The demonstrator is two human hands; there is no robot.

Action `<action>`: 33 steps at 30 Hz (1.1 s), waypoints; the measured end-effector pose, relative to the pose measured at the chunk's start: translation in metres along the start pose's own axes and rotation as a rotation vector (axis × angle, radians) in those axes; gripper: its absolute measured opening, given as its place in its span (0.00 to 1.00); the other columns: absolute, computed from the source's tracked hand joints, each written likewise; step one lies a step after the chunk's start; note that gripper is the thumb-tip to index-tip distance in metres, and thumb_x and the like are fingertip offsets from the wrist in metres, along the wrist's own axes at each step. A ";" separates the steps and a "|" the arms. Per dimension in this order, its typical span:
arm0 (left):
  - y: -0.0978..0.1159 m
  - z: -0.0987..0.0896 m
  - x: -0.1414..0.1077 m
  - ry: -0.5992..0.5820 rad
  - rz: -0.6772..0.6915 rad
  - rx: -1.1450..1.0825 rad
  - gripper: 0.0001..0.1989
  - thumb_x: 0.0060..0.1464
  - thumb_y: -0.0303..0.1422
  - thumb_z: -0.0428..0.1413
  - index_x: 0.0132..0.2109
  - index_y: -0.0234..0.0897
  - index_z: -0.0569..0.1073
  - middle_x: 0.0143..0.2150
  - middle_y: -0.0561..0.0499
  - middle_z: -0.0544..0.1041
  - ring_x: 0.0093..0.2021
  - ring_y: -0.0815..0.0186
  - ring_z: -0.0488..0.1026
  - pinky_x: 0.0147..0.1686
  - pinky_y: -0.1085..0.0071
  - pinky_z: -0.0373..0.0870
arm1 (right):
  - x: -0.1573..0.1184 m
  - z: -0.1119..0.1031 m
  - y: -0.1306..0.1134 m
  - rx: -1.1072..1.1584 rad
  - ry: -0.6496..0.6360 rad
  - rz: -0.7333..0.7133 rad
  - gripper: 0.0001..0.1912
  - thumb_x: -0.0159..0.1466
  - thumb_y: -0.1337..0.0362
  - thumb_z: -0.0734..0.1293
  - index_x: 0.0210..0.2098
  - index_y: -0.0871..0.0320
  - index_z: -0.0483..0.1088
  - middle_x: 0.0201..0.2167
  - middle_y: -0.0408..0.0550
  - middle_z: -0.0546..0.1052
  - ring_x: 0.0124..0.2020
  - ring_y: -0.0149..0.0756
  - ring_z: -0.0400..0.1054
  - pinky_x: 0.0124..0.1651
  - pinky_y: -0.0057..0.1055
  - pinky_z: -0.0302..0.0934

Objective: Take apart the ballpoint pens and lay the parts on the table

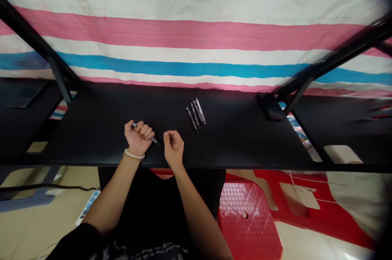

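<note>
My left hand (pixel 139 136) is closed around a pen (pixel 154 140), palm turned up, above the front part of the black table (pixel 232 141). The pen's clicker end shows by my thumb, and its tip points down to the right. Just to the right, my right hand (pixel 174 147) is curled with thumb and fingertips close together, and no object shows in it. Beyond my right hand, several pens lie side by side on the table: a dark pen (pixel 192 119) at the left and a white-and-grey pen (pixel 200 111) at the right among them.
A dark phone-like object (pixel 270 106) lies at the table's right end beside the black frame leg (pixel 333 59). A striped sheet (pixel 183 33) hangs behind the table. Below right stands a red plastic stool (pixel 248 215). A white power strip (pixel 88 207) is at lower left.
</note>
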State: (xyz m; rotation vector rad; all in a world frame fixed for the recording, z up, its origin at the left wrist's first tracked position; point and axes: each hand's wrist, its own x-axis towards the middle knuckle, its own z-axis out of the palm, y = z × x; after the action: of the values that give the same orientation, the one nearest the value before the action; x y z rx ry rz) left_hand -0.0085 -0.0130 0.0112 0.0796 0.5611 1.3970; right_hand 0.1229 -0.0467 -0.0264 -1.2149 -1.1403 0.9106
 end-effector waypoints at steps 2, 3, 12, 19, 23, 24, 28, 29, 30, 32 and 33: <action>0.000 -0.001 0.000 -0.003 -0.010 -0.004 0.24 0.64 0.45 0.41 0.22 0.41 0.43 0.18 0.59 0.38 0.16 0.72 0.40 0.16 0.72 0.46 | 0.000 0.000 0.000 -0.003 -0.007 0.003 0.13 0.69 0.56 0.64 0.34 0.58 0.71 0.30 0.44 0.73 0.31 0.33 0.68 0.36 0.28 0.63; 0.000 -0.001 0.001 -0.003 -0.007 -0.008 0.24 0.64 0.45 0.40 0.22 0.41 0.43 0.18 0.59 0.38 0.16 0.72 0.40 0.16 0.72 0.47 | 0.000 0.000 0.000 -0.006 -0.011 0.002 0.13 0.69 0.56 0.64 0.34 0.58 0.71 0.30 0.43 0.73 0.31 0.33 0.68 0.36 0.28 0.63; -0.002 -0.003 0.002 0.024 0.033 -0.048 0.24 0.65 0.44 0.39 0.24 0.41 0.42 0.18 0.59 0.40 0.16 0.72 0.42 0.16 0.72 0.47 | 0.001 -0.001 0.000 -0.038 -0.031 -0.015 0.13 0.69 0.56 0.63 0.33 0.57 0.70 0.29 0.43 0.72 0.30 0.33 0.68 0.35 0.29 0.63; -0.004 0.002 0.000 0.021 0.003 -0.027 0.27 0.67 0.50 0.35 0.23 0.41 0.46 0.16 0.58 0.45 0.16 0.71 0.48 0.16 0.72 0.53 | -0.001 0.002 -0.004 -0.327 -0.214 -0.214 0.09 0.66 0.61 0.66 0.44 0.57 0.71 0.40 0.51 0.76 0.41 0.41 0.71 0.44 0.35 0.68; -0.007 0.005 0.001 -0.017 -0.027 0.002 0.29 0.68 0.51 0.35 0.22 0.40 0.54 0.18 0.56 0.53 0.18 0.71 0.55 0.21 0.72 0.63 | -0.004 0.008 0.001 -0.470 -0.329 -0.240 0.16 0.70 0.66 0.61 0.55 0.59 0.67 0.47 0.57 0.78 0.48 0.45 0.73 0.53 0.43 0.68; -0.009 0.006 0.002 -0.025 -0.037 0.020 0.29 0.68 0.50 0.36 0.23 0.40 0.57 0.18 0.55 0.55 0.19 0.70 0.58 0.24 0.71 0.66 | -0.004 0.009 0.003 -0.477 -0.335 -0.218 0.17 0.70 0.67 0.60 0.57 0.60 0.66 0.48 0.58 0.78 0.48 0.46 0.74 0.54 0.43 0.69; -0.015 0.003 0.007 -0.010 -0.036 0.189 0.29 0.68 0.51 0.39 0.32 0.35 0.73 0.30 0.45 0.75 0.32 0.63 0.74 0.38 0.65 0.74 | 0.002 0.000 0.008 -0.435 -0.309 -0.189 0.22 0.69 0.71 0.58 0.62 0.60 0.64 0.54 0.59 0.76 0.53 0.44 0.74 0.56 0.41 0.69; -0.017 0.001 0.008 -0.008 -0.026 0.238 0.30 0.67 0.53 0.40 0.36 0.34 0.76 0.35 0.42 0.78 0.37 0.61 0.77 0.42 0.64 0.74 | 0.007 -0.007 0.008 -0.430 -0.285 -0.192 0.23 0.68 0.72 0.57 0.62 0.59 0.64 0.54 0.59 0.76 0.52 0.44 0.74 0.56 0.41 0.69; -0.019 0.000 0.009 -0.010 -0.018 0.280 0.31 0.67 0.54 0.41 0.39 0.32 0.77 0.40 0.39 0.80 0.42 0.60 0.78 0.46 0.63 0.73 | 0.013 -0.016 0.008 -0.439 -0.246 -0.189 0.23 0.68 0.72 0.57 0.61 0.60 0.65 0.50 0.59 0.78 0.48 0.43 0.75 0.54 0.41 0.70; -0.023 -0.003 0.011 -0.024 -0.005 0.339 0.32 0.66 0.55 0.43 0.43 0.31 0.78 0.45 0.36 0.81 0.46 0.58 0.79 0.51 0.63 0.72 | 0.031 -0.041 0.007 -0.481 -0.154 -0.191 0.23 0.68 0.71 0.55 0.60 0.61 0.67 0.44 0.57 0.78 0.41 0.41 0.75 0.48 0.40 0.71; -0.024 -0.005 0.012 -0.032 0.000 0.361 0.32 0.65 0.55 0.44 0.42 0.31 0.79 0.45 0.36 0.81 0.46 0.58 0.79 0.51 0.63 0.72 | 0.042 -0.056 0.007 -0.517 -0.096 -0.193 0.23 0.68 0.71 0.55 0.59 0.61 0.68 0.43 0.56 0.78 0.39 0.41 0.75 0.47 0.40 0.71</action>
State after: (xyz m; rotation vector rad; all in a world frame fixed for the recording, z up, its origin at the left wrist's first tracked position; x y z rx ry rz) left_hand 0.0119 -0.0074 -0.0060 0.3911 0.7813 1.2796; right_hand 0.1872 -0.0178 -0.0250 -1.4488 -1.6037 0.5451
